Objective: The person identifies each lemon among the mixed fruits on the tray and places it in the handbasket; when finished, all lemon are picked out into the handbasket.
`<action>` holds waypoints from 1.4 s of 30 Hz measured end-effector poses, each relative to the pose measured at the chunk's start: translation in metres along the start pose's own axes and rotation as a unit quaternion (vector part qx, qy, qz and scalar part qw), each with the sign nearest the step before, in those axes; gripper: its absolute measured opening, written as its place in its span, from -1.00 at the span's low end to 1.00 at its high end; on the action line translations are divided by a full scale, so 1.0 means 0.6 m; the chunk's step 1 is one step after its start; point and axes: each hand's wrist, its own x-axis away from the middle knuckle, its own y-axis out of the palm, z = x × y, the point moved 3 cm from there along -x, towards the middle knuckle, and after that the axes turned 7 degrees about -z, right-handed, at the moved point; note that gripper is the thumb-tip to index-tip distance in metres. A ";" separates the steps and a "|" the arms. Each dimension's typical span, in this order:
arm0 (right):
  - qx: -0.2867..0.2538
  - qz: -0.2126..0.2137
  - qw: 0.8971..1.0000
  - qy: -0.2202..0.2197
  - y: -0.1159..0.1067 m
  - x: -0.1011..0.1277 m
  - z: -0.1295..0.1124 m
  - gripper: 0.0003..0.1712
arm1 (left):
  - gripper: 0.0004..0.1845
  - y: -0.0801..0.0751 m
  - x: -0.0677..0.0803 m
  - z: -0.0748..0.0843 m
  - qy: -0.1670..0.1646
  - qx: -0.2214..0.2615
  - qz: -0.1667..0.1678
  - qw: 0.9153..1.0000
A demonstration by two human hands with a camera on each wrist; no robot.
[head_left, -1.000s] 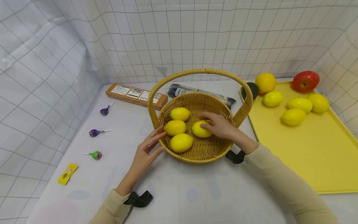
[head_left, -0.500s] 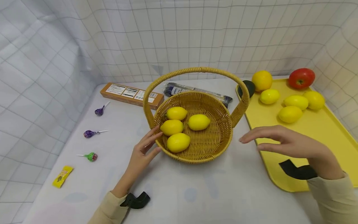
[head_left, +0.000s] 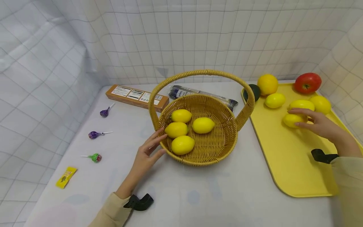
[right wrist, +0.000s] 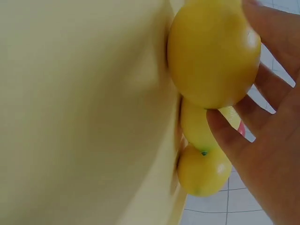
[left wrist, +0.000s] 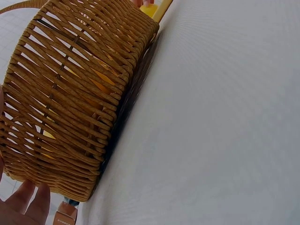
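Note:
A wicker basket (head_left: 210,160) with a tall arched handle stands mid-table, holding several yellow lemons (head_left: 182,145). At its left rim, my left hand (head_left: 144,160) touches the weave with extended fingers, thumb spread apart. The left wrist view shows the basket's woven side (left wrist: 70,93) close up beside those fingers. Over the yellow tray (head_left: 283,164) at the right, my right hand (head_left: 321,124) has its thumb and fingers round a lemon (head_left: 290,120). In the right wrist view this lemon (right wrist: 211,51) still sits against the tray, with further yellow fruit behind it.
The tray also bears an orange (head_left: 267,84), a red tomato-like fruit (head_left: 308,83), a dark green fruit (head_left: 254,92) and more lemons (head_left: 275,100). Behind the basket lie a flat brown box (head_left: 137,97) and a dark packet (head_left: 202,94). Lollipops (head_left: 96,157) and a yellow sachet (head_left: 66,177) lie left.
My right hand has let go of a lemon in the basket, moved right over the tray and come round another lemon there. The left hand stays at the basket's rim.

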 end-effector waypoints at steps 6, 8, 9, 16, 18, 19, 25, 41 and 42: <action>0.044 -0.039 0.998 0.018 0.024 0.022 -0.003 -0.42 | -0.57 -0.001 -0.003 0.001 0.011 0.000 -0.001 1.000; 0.056 -0.060 0.996 0.046 0.031 0.031 -0.012 -0.38 | -0.57 -0.001 -0.004 0.003 0.013 0.001 -0.002 1.000; 0.059 -0.070 0.995 0.040 0.036 0.034 -0.020 -0.37 | -0.57 -0.001 -0.005 0.005 0.014 0.001 -0.004 1.000; -0.026 -0.186 0.971 -0.151 0.085 0.043 -0.170 -0.30 | -0.59 -0.003 -0.008 0.010 0.017 0.005 -0.007 1.000; -0.074 -0.226 0.947 -0.217 0.106 0.033 -0.227 -0.24 | -0.59 -0.003 -0.007 0.006 0.018 0.008 -0.007 1.000; -0.096 -0.240 0.935 -0.242 0.117 0.025 -0.253 -0.22 | -0.59 -0.004 -0.007 0.004 0.019 0.009 -0.007 1.000; -0.109 -0.264 0.933 -0.219 0.191 -0.060 -0.352 -0.31 | -0.54 -0.006 0.000 -0.032 0.016 0.013 -0.006 1.000; 0.037 -0.248 0.964 -0.091 0.284 -0.199 -0.337 -0.32 | -0.58 0.002 -0.001 0.002 0.011 0.003 -0.002 1.000; 0.039 -0.241 0.966 -0.084 0.286 -0.204 -0.335 -0.32 | -0.58 0.001 -0.001 0.002 0.011 0.004 -0.002 1.000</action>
